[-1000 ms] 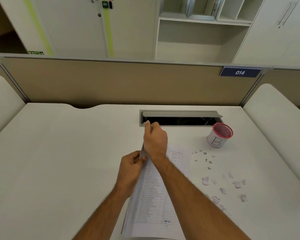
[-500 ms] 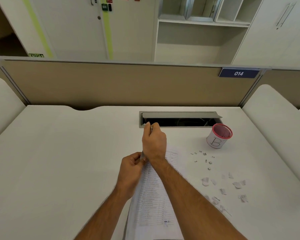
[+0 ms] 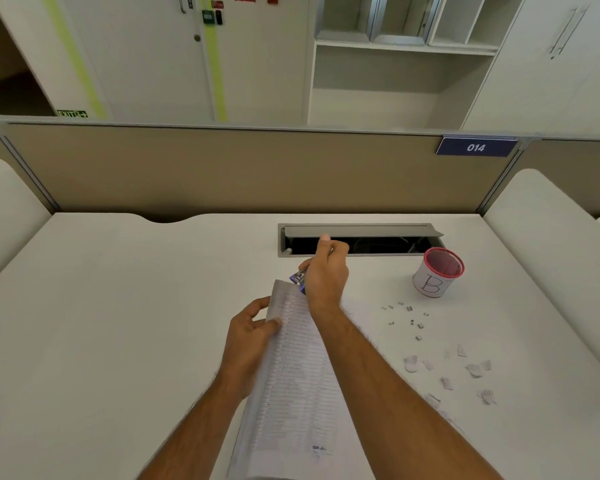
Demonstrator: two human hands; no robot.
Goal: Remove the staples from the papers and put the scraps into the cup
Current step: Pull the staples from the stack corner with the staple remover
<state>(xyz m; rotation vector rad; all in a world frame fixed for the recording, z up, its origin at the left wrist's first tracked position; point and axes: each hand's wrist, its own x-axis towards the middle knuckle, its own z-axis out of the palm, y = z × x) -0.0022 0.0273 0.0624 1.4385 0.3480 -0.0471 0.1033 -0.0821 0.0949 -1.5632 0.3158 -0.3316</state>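
Centrally on the tabletop, the left hand [image 3: 248,344] pinches the papers [image 3: 293,382] by their left edge, while the right hand [image 3: 326,271] grips a staple remover [image 3: 299,278] at their far corner. Staples [image 3: 409,318] and scraps [image 3: 447,372] lie toward the right edge, near the cup [image 3: 437,273].

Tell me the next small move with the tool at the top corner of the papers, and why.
Probably work the staple remover in the right hand under the staple at the top corner of the papers, while the left hand holds their left edge. The tool's tip sits right at that corner. Loose staples and paper scraps lie outside the cup, for later.
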